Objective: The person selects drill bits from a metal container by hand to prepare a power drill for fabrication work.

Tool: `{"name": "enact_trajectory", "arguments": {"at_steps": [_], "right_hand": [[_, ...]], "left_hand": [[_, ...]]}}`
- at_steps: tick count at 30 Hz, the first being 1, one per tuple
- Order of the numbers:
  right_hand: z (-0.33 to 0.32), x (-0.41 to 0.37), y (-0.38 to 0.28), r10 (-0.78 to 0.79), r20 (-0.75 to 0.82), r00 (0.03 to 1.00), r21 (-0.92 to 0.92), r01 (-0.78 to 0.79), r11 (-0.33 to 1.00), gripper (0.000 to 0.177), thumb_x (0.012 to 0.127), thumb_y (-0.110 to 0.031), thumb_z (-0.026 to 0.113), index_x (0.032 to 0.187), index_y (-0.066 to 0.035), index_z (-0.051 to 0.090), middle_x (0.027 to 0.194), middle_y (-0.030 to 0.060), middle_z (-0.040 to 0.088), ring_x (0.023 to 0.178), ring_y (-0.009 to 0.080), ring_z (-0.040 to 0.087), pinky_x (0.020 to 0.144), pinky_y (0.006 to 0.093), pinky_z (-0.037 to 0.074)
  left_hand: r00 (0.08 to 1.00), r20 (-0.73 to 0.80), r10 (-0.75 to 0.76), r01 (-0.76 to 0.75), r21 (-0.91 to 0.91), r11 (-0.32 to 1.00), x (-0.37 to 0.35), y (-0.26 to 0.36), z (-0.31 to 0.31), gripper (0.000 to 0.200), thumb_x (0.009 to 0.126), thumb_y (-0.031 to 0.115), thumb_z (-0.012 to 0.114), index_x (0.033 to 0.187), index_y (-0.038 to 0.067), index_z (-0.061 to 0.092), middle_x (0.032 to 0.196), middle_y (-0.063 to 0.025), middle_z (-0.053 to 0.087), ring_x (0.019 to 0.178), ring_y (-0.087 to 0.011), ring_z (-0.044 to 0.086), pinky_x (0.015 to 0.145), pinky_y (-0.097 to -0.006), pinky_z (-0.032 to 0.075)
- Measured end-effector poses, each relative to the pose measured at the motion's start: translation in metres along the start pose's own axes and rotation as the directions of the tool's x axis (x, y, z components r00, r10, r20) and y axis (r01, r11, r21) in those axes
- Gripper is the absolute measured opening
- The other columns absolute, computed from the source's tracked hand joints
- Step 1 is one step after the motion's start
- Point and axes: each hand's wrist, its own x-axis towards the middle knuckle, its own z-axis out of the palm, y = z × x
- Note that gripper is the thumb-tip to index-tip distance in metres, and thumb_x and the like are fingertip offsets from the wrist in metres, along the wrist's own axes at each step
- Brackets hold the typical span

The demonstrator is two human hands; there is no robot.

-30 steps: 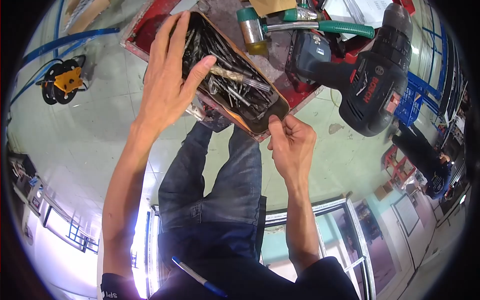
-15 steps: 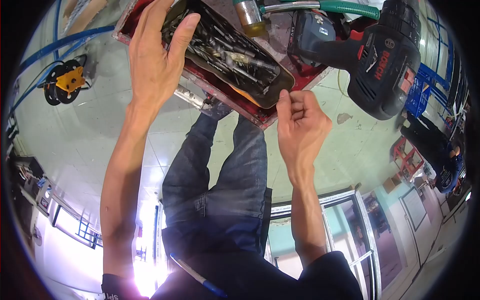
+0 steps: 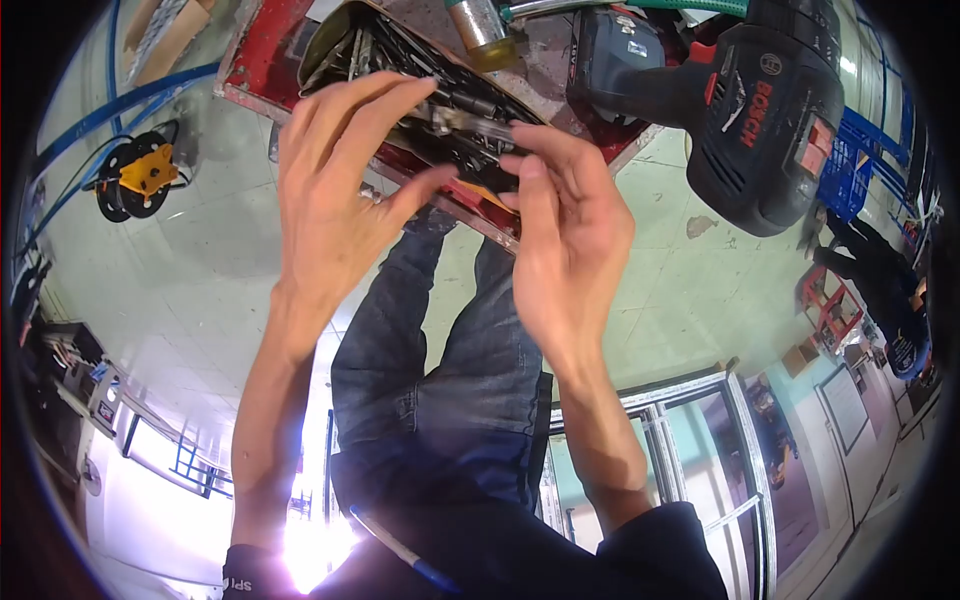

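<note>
Over a dark, long open container [image 3: 325,52] full of drill bits [image 3: 385,50] hovers my left hand [image 3: 345,190], fingers spread and thumb apart. My right hand [image 3: 575,215] reaches over the container's near right end, fingers bent and thumb apart from the index finger. A pale-coloured bit [image 3: 470,123] lies among the dark ones, one end right at my right index fingertip. Both hands cover much of the container's near side. It rests in a red tray [image 3: 255,62] with worn edges.
A Bosch cordless drill [image 3: 750,120] lies to the right of the container. Behind stands a hammer [image 3: 482,32] with a green handle. A cable reel [image 3: 140,175] is on the floor at left. Another person [image 3: 890,300] is at far right.
My left hand has left the container's far left side and moved right and nearer. My right hand has gone from the container's corner to over the bits. The container has shifted slightly left.
</note>
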Motion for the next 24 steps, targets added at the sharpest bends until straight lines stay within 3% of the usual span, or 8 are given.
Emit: {"name": "enact_trajectory", "arguments": {"at_steps": [3, 6, 8, 9, 11, 16, 17, 24], "right_hand": [[0.002, -0.018, -0.003, -0.207, 0.177, 0.962, 0.096, 0.192, 0.977, 0.019, 0.099, 0.000, 0.052, 0.114, 0.002, 0.063, 0.110, 0.0172, 0.070, 0.097, 0.0219, 0.070, 0.084, 0.0330, 0.054], [-0.010, -0.020, 0.001, -0.117, 0.342, 0.932, 0.038, 0.110, 0.993, 0.022, 0.103, 0.001, 0.046, 0.120, 0.004, 0.060, 0.130, 0.0167, 0.064, 0.112, 0.0193, 0.064, 0.100, 0.0329, 0.049], [-0.019, -0.017, 0.004, 0.022, 0.234, 0.972, -0.224, 0.032, 0.974, 0.023, 0.101, 0.001, 0.048, 0.120, 0.004, 0.062, 0.129, 0.0187, 0.065, 0.098, 0.0207, 0.070, 0.088, 0.0323, 0.055], [-0.023, -0.013, 0.012, -0.110, 0.210, 0.971, -0.439, 0.195, 0.877, 0.027, 0.100, 0.000, 0.050, 0.124, 0.006, 0.061, 0.122, 0.0202, 0.067, 0.080, 0.0220, 0.072, 0.072, 0.0323, 0.058], [-0.024, -0.010, 0.023, -0.118, 0.199, 0.973, -0.453, 0.198, 0.870, 0.028, 0.096, 0.003, 0.050, 0.121, 0.008, 0.061, 0.118, 0.0265, 0.066, 0.089, 0.0387, 0.068, 0.080, 0.0411, 0.056], [-0.013, 0.004, 0.019, 0.243, 0.257, 0.935, -0.171, -0.204, 0.964, 0.039, 0.097, 0.003, 0.046, 0.135, 0.011, 0.048, 0.120, 0.0292, 0.061, 0.076, 0.0330, 0.072, 0.070, 0.0392, 0.059], [-0.012, 0.005, 0.021, 0.178, 0.265, 0.948, -0.125, -0.149, 0.981, 0.040, 0.099, 0.001, 0.044, 0.138, 0.011, 0.044, 0.126, 0.0264, 0.059, 0.068, 0.0225, 0.072, 0.063, 0.0336, 0.058], [-0.021, -0.002, -0.003, 0.301, 0.313, 0.901, 0.125, -0.353, 0.927, 0.039, 0.102, -0.006, 0.045, 0.139, 0.003, 0.050, 0.114, 0.0158, 0.069, 0.071, 0.0159, 0.070, 0.060, 0.0246, 0.053]], "left_hand": [[0.973, 0.188, 0.134, -0.164, 0.150, 0.975, 0.017, 0.002, -0.005, 0.051, 0.060, 0.006, 0.083, 0.110, 0.012, 0.073, 0.120, -0.0037, 0.065, 0.112, -0.0260, 0.058, 0.099, -0.0409, 0.040], [0.914, 0.329, 0.237, -0.314, 0.205, 0.927, 0.024, -0.013, 0.000, 0.040, 0.059, 0.013, 0.082, 0.098, 0.012, 0.072, 0.120, -0.0010, 0.063, 0.111, -0.0238, 0.055, 0.100, -0.0403, 0.035], [0.889, 0.390, 0.239, -0.318, 0.151, 0.936, 0.029, -0.017, -0.006, 0.034, 0.066, 0.027, 0.083, 0.092, 0.009, 0.070, 0.114, -0.0003, 0.064, 0.109, -0.0246, 0.055, 0.100, -0.0397, 0.035], [0.885, 0.408, 0.225, -0.289, 0.104, 0.952, 0.030, -0.019, -0.010, 0.036, 0.067, 0.030, 0.083, 0.092, 0.009, 0.070, 0.112, -0.0005, 0.065, 0.109, -0.0249, 0.055, 0.100, -0.0398, 0.035], [0.891, 0.410, 0.195, -0.239, 0.058, 0.969, 0.027, -0.020, -0.015, 0.040, 0.068, 0.036, 0.083, 0.095, 0.008, 0.070, 0.109, -0.0011, 0.065, 0.108, -0.0254, 0.055, 0.100, -0.0399, 0.036], [0.928, 0.340, 0.151, -0.191, 0.087, 0.978, 0.019, -0.011, -0.004, 0.050, 0.065, 0.040, 0.085, 0.103, 0.009, 0.073, 0.104, -0.0025, 0.064, 0.104, -0.0261, 0.054, 0.101, -0.0410, 0.036], [0.926, 0.345, 0.151, -0.198, 0.105, 0.975, 0.021, -0.008, -0.003, 0.050, 0.065, 0.038, 0.085, 0.105, 0.010, 0.073, 0.103, -0.0025, 0.064, 0.103, -0.0259, 0.054, 0.101, -0.0414, 0.036], [0.913, 0.393, 0.113, -0.150, 0.064, 0.987, 0.022, -0.007, -0.003, 0.034, 0.068, 0.024, 0.085, 0.095, 0.009, 0.072, 0.101, -0.0025, 0.062, 0.100, -0.0238, 0.053, 0.100, -0.0412, 0.037]]}}
